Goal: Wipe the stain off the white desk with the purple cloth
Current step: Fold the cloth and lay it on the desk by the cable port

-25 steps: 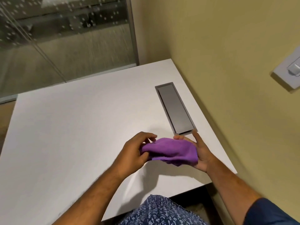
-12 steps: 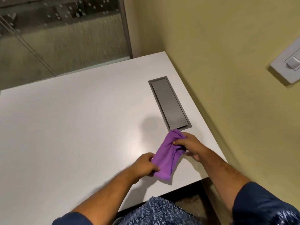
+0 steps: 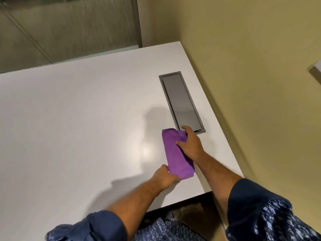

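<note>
The purple cloth (image 3: 175, 153) lies folded in a long strip on the white desk (image 3: 78, 127), near its right front corner. My left hand (image 3: 165, 176) grips the strip's near end. My right hand (image 3: 190, 143) rests on its far end, fingers curled over the cloth, just in front of the grey cable hatch. I make out no stain on the desk; the part under the cloth is hidden.
A grey cable hatch (image 3: 182, 101) is set flush in the desk by the yellow wall (image 3: 251, 66). The desk's front edge (image 3: 173, 205) is close to my arms. A glass partition (image 3: 69, 28) stands behind the desk.
The cloth went from bunched between both hands above the desk to stretched out flat on it. My left hand drew back toward me and my right hand moved toward the hatch.
</note>
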Available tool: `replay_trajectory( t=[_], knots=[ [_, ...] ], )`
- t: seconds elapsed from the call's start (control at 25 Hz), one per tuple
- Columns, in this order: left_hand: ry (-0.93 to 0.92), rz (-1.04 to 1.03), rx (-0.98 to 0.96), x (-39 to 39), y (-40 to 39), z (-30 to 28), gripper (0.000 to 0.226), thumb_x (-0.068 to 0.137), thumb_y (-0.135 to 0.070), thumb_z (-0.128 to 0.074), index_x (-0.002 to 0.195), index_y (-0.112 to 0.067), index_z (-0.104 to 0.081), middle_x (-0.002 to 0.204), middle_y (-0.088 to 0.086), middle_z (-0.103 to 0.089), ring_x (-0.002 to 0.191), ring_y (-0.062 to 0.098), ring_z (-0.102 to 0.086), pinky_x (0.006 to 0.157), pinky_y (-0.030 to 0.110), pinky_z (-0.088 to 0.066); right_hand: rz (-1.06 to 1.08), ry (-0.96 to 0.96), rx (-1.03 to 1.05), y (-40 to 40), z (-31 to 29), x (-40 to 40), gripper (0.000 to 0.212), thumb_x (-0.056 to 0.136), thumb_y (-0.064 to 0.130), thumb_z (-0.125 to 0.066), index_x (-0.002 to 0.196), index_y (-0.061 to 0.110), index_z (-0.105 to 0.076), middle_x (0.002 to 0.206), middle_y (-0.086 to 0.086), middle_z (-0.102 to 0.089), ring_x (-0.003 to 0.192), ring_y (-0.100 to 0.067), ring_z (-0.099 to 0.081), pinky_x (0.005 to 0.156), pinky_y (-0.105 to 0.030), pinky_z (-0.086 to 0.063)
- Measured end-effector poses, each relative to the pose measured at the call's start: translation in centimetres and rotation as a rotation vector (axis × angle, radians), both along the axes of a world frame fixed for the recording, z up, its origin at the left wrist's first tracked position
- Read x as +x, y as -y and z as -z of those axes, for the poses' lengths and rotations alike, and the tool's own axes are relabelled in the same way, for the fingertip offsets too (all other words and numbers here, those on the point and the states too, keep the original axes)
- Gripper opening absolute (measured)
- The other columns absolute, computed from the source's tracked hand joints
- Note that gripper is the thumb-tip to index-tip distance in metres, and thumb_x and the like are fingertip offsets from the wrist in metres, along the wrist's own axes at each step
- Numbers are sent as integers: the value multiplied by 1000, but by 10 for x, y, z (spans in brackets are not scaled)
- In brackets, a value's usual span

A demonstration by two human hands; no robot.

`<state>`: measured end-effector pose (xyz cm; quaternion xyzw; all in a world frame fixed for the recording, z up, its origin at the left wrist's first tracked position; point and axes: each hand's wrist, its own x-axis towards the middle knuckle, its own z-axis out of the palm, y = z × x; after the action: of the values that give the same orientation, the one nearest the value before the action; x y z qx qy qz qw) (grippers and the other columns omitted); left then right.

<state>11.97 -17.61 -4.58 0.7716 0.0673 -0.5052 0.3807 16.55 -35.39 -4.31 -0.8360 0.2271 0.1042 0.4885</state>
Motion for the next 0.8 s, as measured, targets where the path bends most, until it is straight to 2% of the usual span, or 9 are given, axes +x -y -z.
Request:
replay_trajectory(
  t=[0.08, 0.16, 0.24, 0.32, 0.44, 0.56, 0.68, 0.8],
  knots=[
    [221, 182, 138, 4, -11, -1, 57, 76, -47, -70, 117, -14, -50, 117, 6, -62, 99, 24, -63, 75, 33, -48, -72, 39, -219, 2, 3, -7, 70, 95, 14, -74, 158, 14, -42, 151, -6, -52, 134, -24, -54, 112, -43, -51],
    [385, 240, 125, 3, -16, 0, 53, 76, -51, -62, 115, -17, -48, 114, 3, -57, 95, 21, -60, 74, 34, -47, -152, 84, -387, -2, 6, -23, 65, 96, 11, -67, 156, 15, -44, 157, -7, -49, 138, -29, -51, 113, -49, -51],
    [418, 234, 15, 3, -12, 0, 53, 84, -47, -64, 127, -18, -49, 118, 1, -60, 99, 19, -61, 81, 36, -53, -242, 103, -467, -10, 10, -42, 61, 98, 15, -64, 156, 17, -47, 161, -7, -48, 140, -30, -52, 115, -47, -49],
    [407, 267, -57, 1, -3, 3, 61, 91, -33, -65, 146, -17, -42, 129, 8, -63, 108, 25, -65, 95, 44, -56, -385, 89, -530, -16, 17, -54, 60, 101, 25, -63, 159, 20, -46, 166, -5, -44, 145, -28, -49, 118, -44, -47],
    [429, 326, -23, -12, 6, 8, 72, 93, -16, -58, 159, -18, -30, 140, 11, -59, 119, 28, -62, 105, 44, -51, -557, -54, -530, -15, 26, -52, 78, 101, 40, -63, 167, 23, -26, 176, -3, -22, 161, -29, -26, 128, -52, -31],
    [399, 371, 27, -23, 6, 10, 63, 89, -14, -58, 150, -20, -42, 138, 8, -60, 118, 28, -62, 104, 42, -51, -617, -207, -520, -9, 32, -45, 109, 91, 52, -74, 170, 21, -5, 179, -2, -2, 165, -29, -8, 130, -56, -22],
    [447, 455, 55, -18, 0, 8, 51, 87, -16, -56, 138, -19, -53, 126, 10, -61, 113, 33, -62, 99, 45, -52, -631, -214, -528, -6, 37, -45, 137, 75, 56, -88, 169, 20, 4, 179, -5, 3, 165, -29, -6, 131, -53, -23],
    [498, 369, 64, -1, -10, 5, 47, 86, -16, -61, 132, -13, -59, 125, 13, -60, 115, 34, -61, 100, 43, -51, -583, -186, -438, -8, 36, -41, 137, 75, 51, -91, 169, 15, 2, 179, -8, 0, 165, -29, -10, 133, -45, -18]
  ],
)
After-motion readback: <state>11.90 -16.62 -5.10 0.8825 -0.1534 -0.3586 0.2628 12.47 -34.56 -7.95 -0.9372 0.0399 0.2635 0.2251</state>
